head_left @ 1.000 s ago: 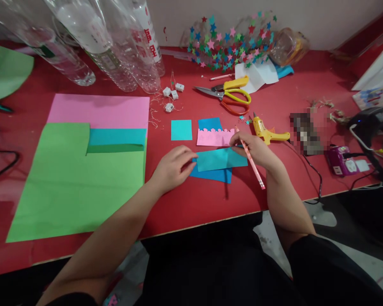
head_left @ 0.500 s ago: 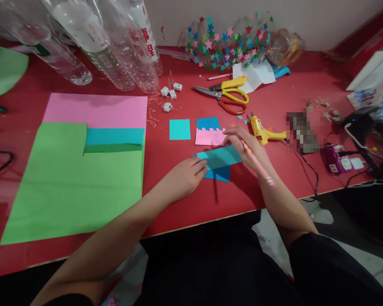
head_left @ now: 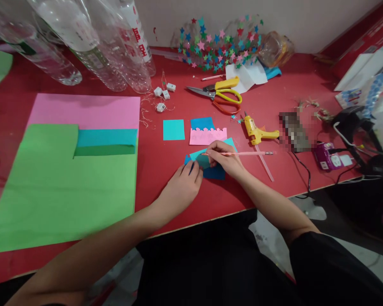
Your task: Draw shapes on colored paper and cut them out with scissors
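My right hand (head_left: 226,160) is closed on a pink pencil (head_left: 252,153), whose tip points left onto a teal paper strip (head_left: 231,143). The left end of the strip is under the fingertips of my left hand (head_left: 181,185), which rests on it with fingers stretched out. A darker blue paper (head_left: 215,173) lies partly beneath the strip. Just behind are a pink paper with a scalloped edge (head_left: 207,137) and another blue paper (head_left: 202,123). To their left sits a turquoise square (head_left: 173,129).
Large green (head_left: 64,195) and pink sheets (head_left: 86,110) lie at left, bottles (head_left: 108,63) behind them. Scissors (head_left: 217,94), a yellow glue gun (head_left: 258,131), star decorations (head_left: 223,44) and a purple power socket (head_left: 328,157) are at the back and right.
My right hand has moved left over the strip, and the pencil has swung to point left with its tip at the paper. The whole view has shifted slightly to the right.
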